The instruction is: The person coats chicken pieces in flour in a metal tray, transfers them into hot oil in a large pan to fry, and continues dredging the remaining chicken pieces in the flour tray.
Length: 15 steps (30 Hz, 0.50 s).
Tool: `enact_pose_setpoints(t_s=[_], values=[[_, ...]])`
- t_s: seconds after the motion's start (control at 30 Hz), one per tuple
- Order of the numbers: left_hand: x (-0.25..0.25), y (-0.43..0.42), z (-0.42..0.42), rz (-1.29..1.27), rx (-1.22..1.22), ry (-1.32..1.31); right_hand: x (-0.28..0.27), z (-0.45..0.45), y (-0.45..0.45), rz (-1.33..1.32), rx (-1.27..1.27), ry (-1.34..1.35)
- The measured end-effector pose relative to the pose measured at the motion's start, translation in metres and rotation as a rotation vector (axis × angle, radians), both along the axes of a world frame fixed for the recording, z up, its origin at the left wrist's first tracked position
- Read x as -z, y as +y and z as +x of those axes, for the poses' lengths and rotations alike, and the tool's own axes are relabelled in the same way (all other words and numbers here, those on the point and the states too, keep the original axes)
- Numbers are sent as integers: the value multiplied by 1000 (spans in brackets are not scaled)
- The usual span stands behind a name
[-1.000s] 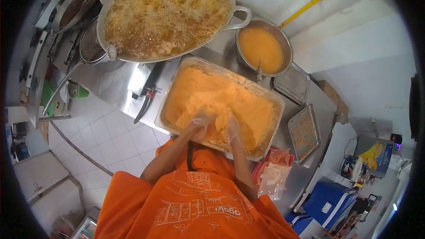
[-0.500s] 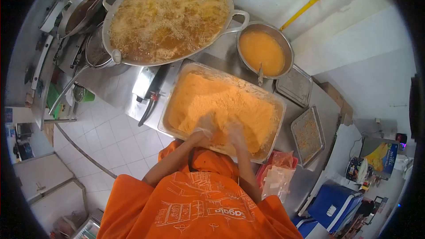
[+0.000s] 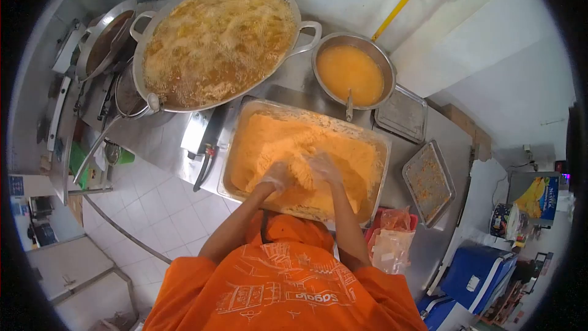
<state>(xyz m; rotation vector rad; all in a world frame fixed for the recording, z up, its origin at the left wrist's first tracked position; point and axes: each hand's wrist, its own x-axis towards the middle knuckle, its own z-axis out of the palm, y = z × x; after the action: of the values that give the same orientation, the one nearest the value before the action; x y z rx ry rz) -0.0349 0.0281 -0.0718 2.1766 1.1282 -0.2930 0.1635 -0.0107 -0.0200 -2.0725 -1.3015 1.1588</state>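
Observation:
A deep metal tray (image 3: 383, 175) holds a layer of orange breading flour (image 3: 352, 147). My left hand (image 3: 277, 176) and my right hand (image 3: 324, 168), both in thin clear gloves dusted with flour, are in the middle of it. Between them rises a rough, flour-coated lump (image 3: 300, 170), with my left fingers curled against its left side and my right fingers on its right side. What lies under the coating cannot be made out, and some fingertips are hidden in flour.
A large pan (image 3: 217, 43) of bubbling oil stands behind the tray at left, beside a long-handled strainer (image 3: 153, 103). A bowl of orange batter (image 3: 349, 73) with a utensil is behind right. Rightward lie two shallow trays (image 3: 429, 184) and plastic bags (image 3: 392, 242).
My hands have moved up and come closer around a flour-coated lump, which now shows above the flour. The whole view has shifted slightly with my head.

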Motion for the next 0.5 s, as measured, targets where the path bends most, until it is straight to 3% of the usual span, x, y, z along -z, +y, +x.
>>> enact_pose_setpoints(t_s=[0.07, 0.13, 0.17, 0.2, 0.27, 0.3, 0.4, 0.5], values=[[-4, -4, -25, 215, 62, 0, 6, 16, -7, 91, 80, -108], [-1, -9, -38, 253, 122, 150, 16, 12, 7, 109, 154, -423], [-3, -11, -32, 247, 197, 209, 23, 8, 14, 113, 192, -585], [-5, -14, -26, 241, 274, 264, 29, -3, 22, -7, -40, -650], [-22, -21, -3, 131, 469, 301, 52, -52, 29, 19, -78, -678], [-26, -21, 2, 50, 535, 292, 64, -72, 25, 175, 110, -655], [-35, -20, -13, -129, 473, 144, 64, -49, -6, 405, -365, -470], [-47, -34, -41, 168, 307, 39, 28, 9, -20, 736, -573, -711]])
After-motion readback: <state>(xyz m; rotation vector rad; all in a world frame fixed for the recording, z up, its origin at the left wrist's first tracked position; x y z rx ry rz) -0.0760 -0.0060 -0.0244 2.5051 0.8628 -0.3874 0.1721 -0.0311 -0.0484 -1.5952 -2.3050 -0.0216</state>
